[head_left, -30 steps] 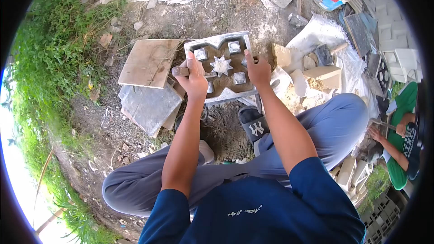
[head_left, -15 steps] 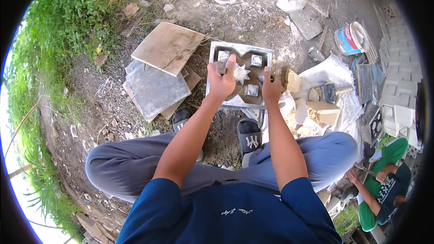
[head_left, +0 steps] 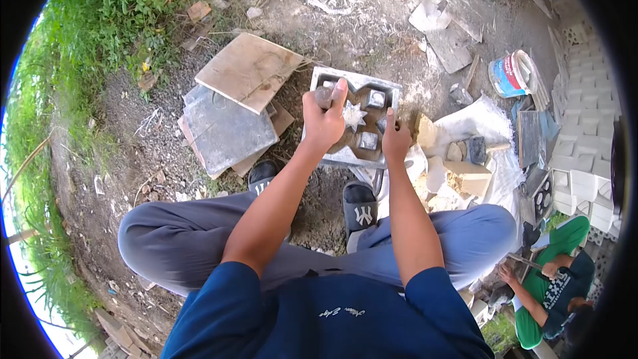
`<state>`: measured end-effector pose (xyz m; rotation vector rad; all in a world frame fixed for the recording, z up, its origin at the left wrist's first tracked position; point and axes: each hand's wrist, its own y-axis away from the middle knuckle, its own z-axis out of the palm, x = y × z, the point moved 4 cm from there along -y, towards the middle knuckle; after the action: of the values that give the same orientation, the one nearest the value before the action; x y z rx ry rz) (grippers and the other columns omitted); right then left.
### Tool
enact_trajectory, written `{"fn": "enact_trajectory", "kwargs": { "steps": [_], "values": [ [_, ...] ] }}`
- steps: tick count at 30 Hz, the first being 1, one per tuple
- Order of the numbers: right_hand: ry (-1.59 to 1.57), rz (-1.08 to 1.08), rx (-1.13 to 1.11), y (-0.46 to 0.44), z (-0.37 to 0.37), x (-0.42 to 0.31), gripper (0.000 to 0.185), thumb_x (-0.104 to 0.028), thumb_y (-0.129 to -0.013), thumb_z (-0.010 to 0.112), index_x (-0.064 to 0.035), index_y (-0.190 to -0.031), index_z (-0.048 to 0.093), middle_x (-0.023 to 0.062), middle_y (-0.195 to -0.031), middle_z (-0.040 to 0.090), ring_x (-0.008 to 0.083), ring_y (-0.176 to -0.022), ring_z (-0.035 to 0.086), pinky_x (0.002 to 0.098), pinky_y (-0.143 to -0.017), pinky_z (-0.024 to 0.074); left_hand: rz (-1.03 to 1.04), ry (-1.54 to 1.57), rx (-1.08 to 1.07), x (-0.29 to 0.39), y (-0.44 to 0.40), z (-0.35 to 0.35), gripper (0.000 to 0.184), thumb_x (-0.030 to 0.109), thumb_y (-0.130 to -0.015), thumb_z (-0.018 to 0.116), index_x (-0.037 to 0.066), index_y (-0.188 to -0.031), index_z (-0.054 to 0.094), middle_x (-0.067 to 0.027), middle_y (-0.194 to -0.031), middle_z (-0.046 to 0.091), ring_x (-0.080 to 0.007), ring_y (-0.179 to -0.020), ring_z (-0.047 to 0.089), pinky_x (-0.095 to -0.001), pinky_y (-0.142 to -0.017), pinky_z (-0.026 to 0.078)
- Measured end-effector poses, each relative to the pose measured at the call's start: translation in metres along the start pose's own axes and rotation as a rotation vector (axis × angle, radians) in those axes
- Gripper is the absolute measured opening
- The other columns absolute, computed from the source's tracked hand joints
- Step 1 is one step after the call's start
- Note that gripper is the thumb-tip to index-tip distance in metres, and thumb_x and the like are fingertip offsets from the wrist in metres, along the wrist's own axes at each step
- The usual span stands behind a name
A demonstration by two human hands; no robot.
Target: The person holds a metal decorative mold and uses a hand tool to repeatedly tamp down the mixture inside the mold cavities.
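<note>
A grey metal mould (head_left: 354,81) with square blocks and a star-shaped piece (head_left: 354,116) inside it is held above the ground in front of my feet. My left hand (head_left: 321,119) is closed at its left side, around a rounded dark handle (head_left: 323,96) that sticks out by the thumb. On the right side, my right hand (head_left: 397,138) is closed on the mould too, its thumb pointing up along the rim. Most of the fingers of both hands are hidden below.
Flat slabs (head_left: 229,129) are stacked at the left. To the right lie a white sack (head_left: 482,119) with stone pieces and a paint bucket (head_left: 512,74). Another person (head_left: 555,286) sits at the lower right, holding a tool. Green plants grow at the upper left.
Against the ground, the mould and both hands have moved slightly right, away from the slabs. The camera view has also shifted. Both hands keep their hold.
</note>
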<state>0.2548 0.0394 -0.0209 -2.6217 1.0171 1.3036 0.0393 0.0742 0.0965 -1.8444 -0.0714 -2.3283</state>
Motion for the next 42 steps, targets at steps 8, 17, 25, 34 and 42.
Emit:
{"fn": "enact_trajectory", "kwargs": {
  "steps": [8,17,25,34,42],
  "values": [
    [0.020,-0.002,-0.003,-0.009,0.004,-0.004,0.073,-0.067,-0.091,0.056,0.0030,-0.100,0.072,0.0244,-0.096,0.071,0.0418,-0.097,0.066,0.0476,-0.089,0.0489,0.028,0.002,-0.007,0.007,-0.001,0.003,0.055,0.021,-0.102,0.061,0.010,-0.055,0.036,0.0104,-0.054,0.033,-0.0022,-0.049,0.025,-0.0292,-0.046,0.015],
    [0.032,-0.023,0.028,-0.001,0.000,-0.002,0.072,-0.067,-0.092,0.055,0.0031,-0.100,0.072,0.0245,-0.098,0.072,0.0422,-0.097,0.067,0.0489,-0.089,0.0491,-0.005,0.000,0.072,-0.003,-0.010,-0.004,0.055,0.027,-0.100,0.065,0.003,-0.056,0.043,0.0062,-0.052,0.037,-0.0055,-0.050,0.030,-0.0347,-0.045,0.020],
    [-0.015,-0.030,0.034,-0.003,0.003,0.002,0.071,-0.067,-0.092,0.055,0.0029,-0.095,0.070,0.0244,-0.092,0.070,0.0428,-0.095,0.065,0.0490,-0.087,0.0483,-0.018,0.097,0.149,-0.023,-0.020,-0.014,0.051,0.032,-0.100,0.066,0.006,-0.061,0.045,0.0065,-0.057,0.042,-0.0052,-0.052,0.035,-0.0317,-0.047,0.027],
    [0.005,0.007,-0.013,-0.001,-0.003,-0.009,0.071,-0.067,-0.092,0.056,0.0025,-0.094,0.070,0.0239,-0.091,0.070,0.0426,-0.092,0.065,0.0486,-0.085,0.0487,0.041,0.109,0.116,-0.027,-0.008,-0.007,0.038,0.016,-0.100,0.065,0.011,-0.067,0.046,0.0087,-0.061,0.041,-0.0014,-0.051,0.033,-0.0256,-0.045,0.023],
    [-0.009,-0.011,0.005,-0.007,0.003,-0.006,0.070,-0.066,-0.091,0.056,0.0027,-0.095,0.070,0.0244,-0.094,0.071,0.0428,-0.095,0.066,0.0496,-0.088,0.0485,0.054,0.054,0.119,-0.021,-0.019,-0.009,0.047,0.022,-0.101,0.063,0.011,-0.061,0.042,0.0080,-0.058,0.041,-0.0018,-0.048,0.033,-0.0255,-0.043,0.023]
  ]
}}
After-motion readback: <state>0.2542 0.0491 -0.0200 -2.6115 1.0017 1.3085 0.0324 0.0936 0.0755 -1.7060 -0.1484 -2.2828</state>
